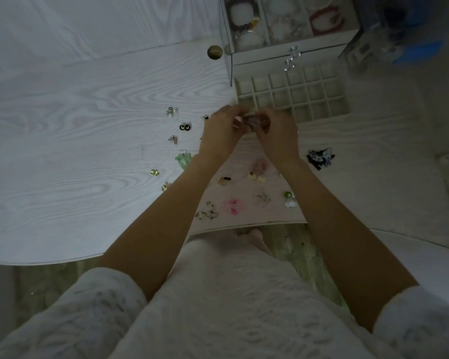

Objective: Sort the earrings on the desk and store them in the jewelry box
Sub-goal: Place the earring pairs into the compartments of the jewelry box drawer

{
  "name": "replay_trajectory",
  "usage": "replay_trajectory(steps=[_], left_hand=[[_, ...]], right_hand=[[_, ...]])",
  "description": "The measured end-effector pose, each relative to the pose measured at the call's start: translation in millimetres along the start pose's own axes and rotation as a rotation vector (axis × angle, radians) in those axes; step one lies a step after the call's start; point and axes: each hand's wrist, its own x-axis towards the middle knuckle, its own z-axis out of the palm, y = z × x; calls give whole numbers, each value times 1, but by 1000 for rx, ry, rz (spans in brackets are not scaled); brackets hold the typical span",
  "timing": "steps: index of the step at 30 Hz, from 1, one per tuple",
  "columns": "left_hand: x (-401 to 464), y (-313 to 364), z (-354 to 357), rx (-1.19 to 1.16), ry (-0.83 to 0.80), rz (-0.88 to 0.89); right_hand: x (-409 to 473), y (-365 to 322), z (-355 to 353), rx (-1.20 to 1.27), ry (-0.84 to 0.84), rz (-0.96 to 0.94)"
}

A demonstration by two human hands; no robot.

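Note:
My left hand (pixel 222 130) and my right hand (pixel 276 134) meet above the desk, just in front of the jewelry box's pulled-out drawer (pixel 292 95) with its grid of small compartments. Both hands' fingers curl round a small pale earring (pixel 249 123) held between them; it is blurred. Loose earrings lie scattered on the white desk: a black round pair (pixel 185 127), a green dangling one (pixel 183 159), gold ones (pixel 154 172), a pink pair (pixel 233 205), a black-and-white pair (pixel 320 156).
The glass-sided jewelry box (pixel 290 51) stands at the back right, with bracelets (pixel 244 19) in its top tray. A round brass knob (pixel 215 52) sits left of it. The desk's front edge (pixel 244 225) curves near my lap. Blue items (pixel 415 50) lie far right.

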Motion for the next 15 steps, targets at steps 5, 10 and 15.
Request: replay_trajectory(steps=[5,10,15], left_hand=[[0,-3,4,243,-46,60],[-9,-7,5,337,51,222],[-46,3,1,263,48,211]], right_hand=[[-1,5,3,-208,-42,-6],[-12,9,-12,-211,-54,-134],[-46,20,-35,-149,-58,-152]])
